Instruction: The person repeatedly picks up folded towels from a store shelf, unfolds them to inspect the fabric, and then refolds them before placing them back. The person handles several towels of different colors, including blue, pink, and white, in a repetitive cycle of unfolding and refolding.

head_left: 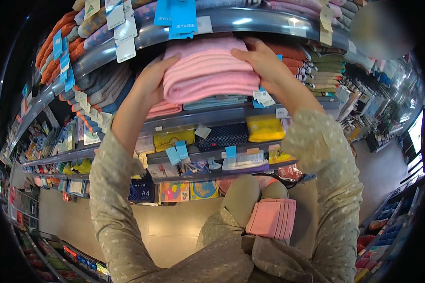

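A stack of folded pink towels (208, 73) is held between my two hands at a shelf, its rounded folds toward me. My left hand (152, 78) grips the stack's left side, thumb lying on top. On the opposite side, my right hand (259, 61) grips it in the same way, its thumb over the upper right edge. Beneath the stack, blue folded towels (215, 102) and a salmon-pink folded towel (164, 109) lie on the same shelf. The fingertips of both hands are hidden behind the stack.
A curved upper shelf edge (241, 23) passes just above the stack, with blue tags (183, 16) hanging from it. Grey towels (106, 85) lie to the left, orange-red and green towels (323, 68) to the right. Yellow packs (265, 128) fill a lower shelf. A pink pleated item (271, 218) rests by my lap.
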